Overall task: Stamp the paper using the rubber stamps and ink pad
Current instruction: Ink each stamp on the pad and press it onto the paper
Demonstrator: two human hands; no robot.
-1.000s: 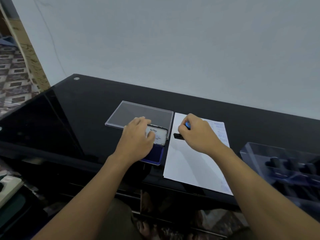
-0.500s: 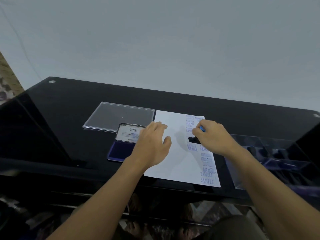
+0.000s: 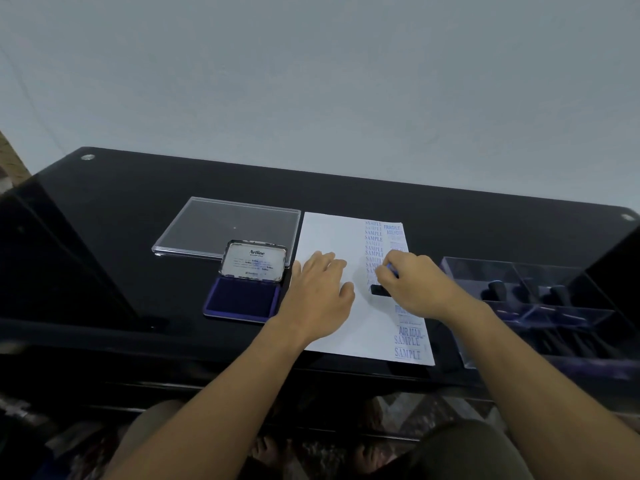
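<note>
A white paper (image 3: 332,233) lies on the black glass table (image 3: 138,209), with several blue stamp marks down its right side. My right hand (image 3: 415,285) grips a rubber stamp (image 3: 379,289) with a black base and blue handle, pressed down on the paper. My left hand (image 3: 320,289) lies flat on the paper's left part, fingers spread. The ink pad (image 3: 244,299) sits open left of the paper, its lid (image 3: 254,261) tilted up.
A clear plastic lid (image 3: 228,226) lies behind the ink pad. At the right stands a clear plastic tray (image 3: 485,271) holding several dark stamps (image 3: 495,291). The table's front edge is close to my body, with my knees below.
My left hand left the ink pad and came to rest on the paper. My right hand carried the stamp rightwards and down the sheet onto the stamped column. The camera view shifted right.
</note>
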